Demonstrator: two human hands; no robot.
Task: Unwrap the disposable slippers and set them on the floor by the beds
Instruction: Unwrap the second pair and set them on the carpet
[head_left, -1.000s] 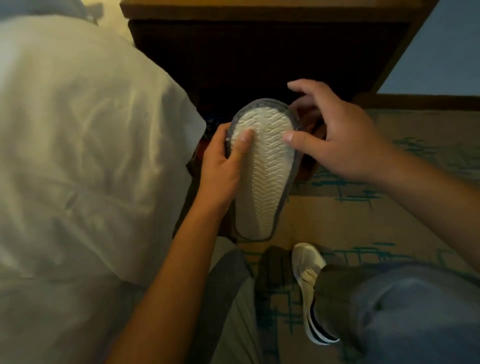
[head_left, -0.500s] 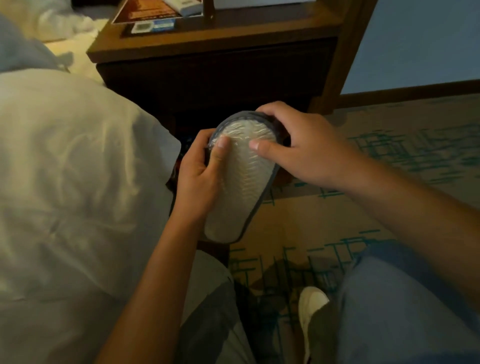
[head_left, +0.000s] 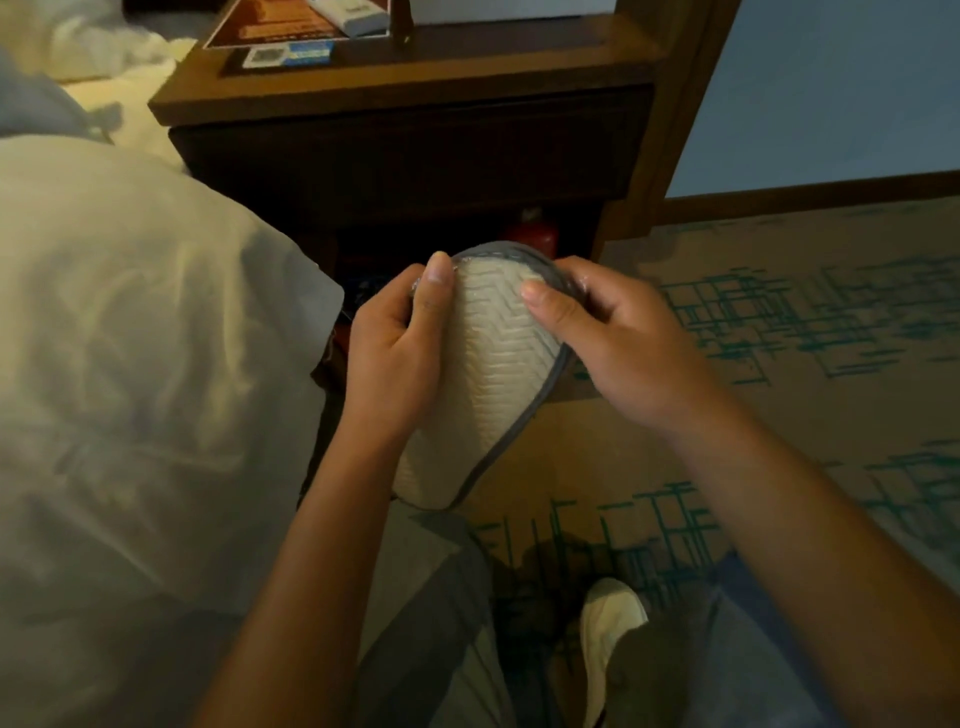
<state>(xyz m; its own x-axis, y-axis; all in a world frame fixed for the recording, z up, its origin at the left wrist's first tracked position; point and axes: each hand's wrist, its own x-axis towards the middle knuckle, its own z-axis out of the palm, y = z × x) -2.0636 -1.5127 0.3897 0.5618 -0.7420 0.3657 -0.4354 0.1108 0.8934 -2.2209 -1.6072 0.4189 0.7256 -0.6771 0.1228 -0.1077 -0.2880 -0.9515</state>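
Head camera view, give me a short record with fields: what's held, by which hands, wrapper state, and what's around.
held item: disposable slippers, ridged sole facing the camera
left hand: grips the left edge, thumb on the sole
right hand: grips the toe end, thumb on the sole
wrapper: clear film glints by the right fingers; looks still on
surroundings: bed at left, nightstand beyond, patterned carpet

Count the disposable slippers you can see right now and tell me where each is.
1 showing: a slipper, sole up, held between the left hand and right hand in front of the nightstand. A second may be hidden behind it in the same wrap.
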